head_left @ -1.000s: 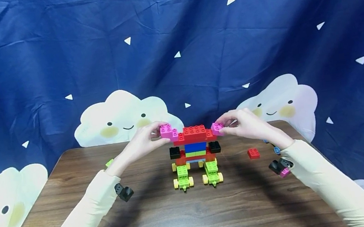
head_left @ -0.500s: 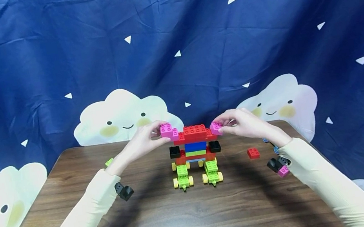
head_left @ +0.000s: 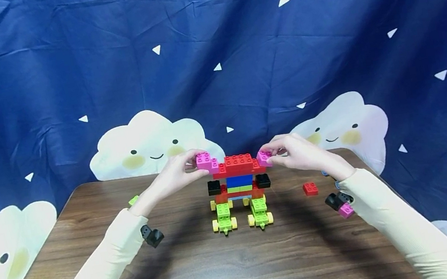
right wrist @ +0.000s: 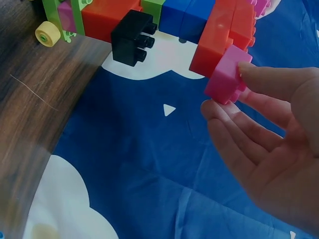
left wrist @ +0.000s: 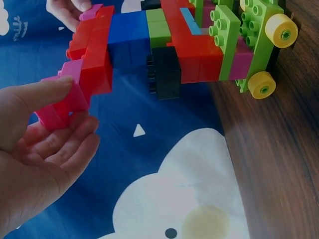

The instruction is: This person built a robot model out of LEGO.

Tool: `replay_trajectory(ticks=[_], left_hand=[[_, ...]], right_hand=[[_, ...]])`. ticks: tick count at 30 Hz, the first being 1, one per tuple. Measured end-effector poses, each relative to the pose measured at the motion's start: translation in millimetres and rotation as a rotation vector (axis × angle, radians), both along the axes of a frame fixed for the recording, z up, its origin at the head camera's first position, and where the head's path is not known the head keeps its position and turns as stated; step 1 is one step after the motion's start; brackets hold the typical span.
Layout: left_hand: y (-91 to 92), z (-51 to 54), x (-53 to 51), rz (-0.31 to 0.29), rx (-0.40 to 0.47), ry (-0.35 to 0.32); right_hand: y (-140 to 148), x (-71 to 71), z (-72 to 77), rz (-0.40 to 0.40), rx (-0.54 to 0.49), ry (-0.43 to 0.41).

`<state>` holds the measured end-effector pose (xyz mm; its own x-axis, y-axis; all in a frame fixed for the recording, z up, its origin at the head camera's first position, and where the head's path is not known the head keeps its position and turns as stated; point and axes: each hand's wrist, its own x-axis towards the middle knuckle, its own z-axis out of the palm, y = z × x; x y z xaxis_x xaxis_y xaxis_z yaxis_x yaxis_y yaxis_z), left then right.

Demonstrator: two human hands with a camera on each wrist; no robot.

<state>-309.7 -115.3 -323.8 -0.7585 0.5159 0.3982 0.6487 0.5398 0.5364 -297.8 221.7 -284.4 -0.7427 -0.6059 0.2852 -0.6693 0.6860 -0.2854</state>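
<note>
A toy-brick figure stands mid-table: red bricks (head_left: 238,160) on top, blue bricks (head_left: 239,181) below, black bricks (head_left: 214,188) at either side, and green wheeled bases (head_left: 224,218) with yellow wheels at the bottom. My left hand (head_left: 179,171) pinches stepped pink bricks (left wrist: 75,84) at the left end of the red row, thumb on one face and fingers beneath. At the right end, my right hand (head_left: 297,151) holds a pink brick (right wrist: 228,74) between thumb and fingers. That brick sits slightly askew against the red brick's end; whether it is fastened cannot be told.
A loose red brick (head_left: 310,188) lies on the wooden table (head_left: 209,268) right of the figure. Beside the right wrist is another pink brick (head_left: 346,210), and a green piece (head_left: 134,200) shows behind the left forearm. Blue cloth (head_left: 211,63) hangs behind the table.
My right hand has shifted slightly left with its pink brick, bringing it closer against the red row. My left hand stays where it was on the left pink bricks.
</note>
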Motion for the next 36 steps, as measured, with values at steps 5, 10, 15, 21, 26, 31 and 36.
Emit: replay_trajectory(ticks=[5,10,15,21,26,31,36], left_hand=[[0.0,0.0,0.0,-0.002,0.001,-0.005],[-0.1,-0.2,0.5,0.007,-0.002,-0.014],[0.1,-0.6,0.3,0.011,-0.005,-0.017],[-0.2,-0.2,-0.3,0.006,-0.007,-0.014],[0.2,0.7,0.3,0.006,-0.008,-0.016],[0.6,0.9,0.9,0.009,-0.009,-0.014],[1.1,1.3,1.1,0.008,-0.004,-0.013]], right_hand=[[-4.1,1.9,3.8,0.002,0.042,0.025],[-8.3,3.0,8.0,0.008,0.068,0.027],[-10.1,3.4,10.1,0.017,0.080,0.027],[-16.0,5.1,15.1,0.054,0.112,0.083],[-16.9,5.1,15.6,0.075,0.128,0.120],[-12.2,5.1,11.0,0.087,0.092,0.125],[-10.3,3.5,8.3,0.109,0.042,0.135]])
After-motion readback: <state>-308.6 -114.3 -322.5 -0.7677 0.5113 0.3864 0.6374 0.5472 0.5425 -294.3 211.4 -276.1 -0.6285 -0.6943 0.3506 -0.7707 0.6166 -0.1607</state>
